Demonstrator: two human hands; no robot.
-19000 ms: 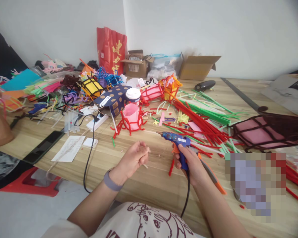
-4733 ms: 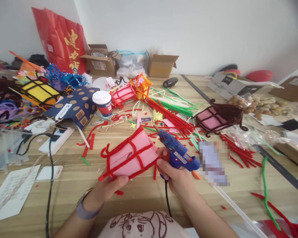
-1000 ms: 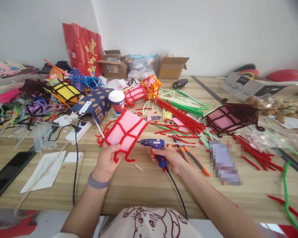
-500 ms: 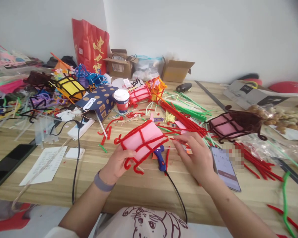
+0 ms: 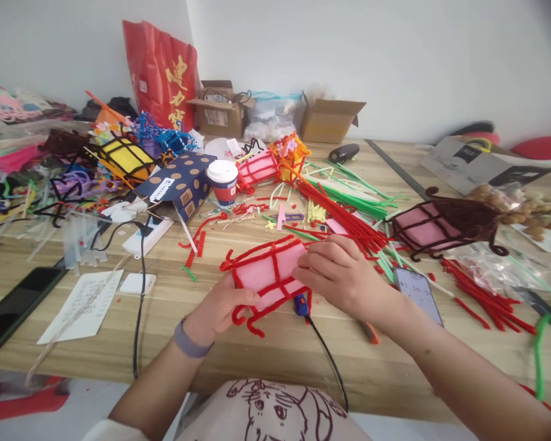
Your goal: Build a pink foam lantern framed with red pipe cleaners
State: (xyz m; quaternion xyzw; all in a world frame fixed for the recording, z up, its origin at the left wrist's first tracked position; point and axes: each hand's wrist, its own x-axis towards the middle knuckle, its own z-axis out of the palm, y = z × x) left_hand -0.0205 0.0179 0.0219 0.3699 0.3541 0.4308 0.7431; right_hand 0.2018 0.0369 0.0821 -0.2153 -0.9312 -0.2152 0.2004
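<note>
A small lantern [image 5: 259, 277], pink panels edged with red pipe cleaner and curled ends at its left, is held tilted above the table. My left hand [image 5: 218, 309] grips its lower left side, thumb on the front. My right hand [image 5: 342, 275] is at the lantern's right end, its fingers pressed together on the edge; whatever they pinch is hidden behind them. Beneath the lantern lies a blue glue gun [image 5: 302, 304], mostly covered, its black cord trailing toward me. Red pipe cleaners [image 5: 344, 217] lie in a bundle just beyond my right hand.
A brown and pink lantern [image 5: 431, 226] and a phone [image 5: 417, 294] lie to the right. Behind stand a paper cup [image 5: 223, 184], a dotted box [image 5: 183, 180] and an open carton [image 5: 330, 119]. At left are a power strip [image 5: 147, 237] and a dark phone [image 5: 21, 309].
My right hand has moved left from beside the lantern to its right end. The lantern has shifted slightly right and down, covering more of the glue gun.
</note>
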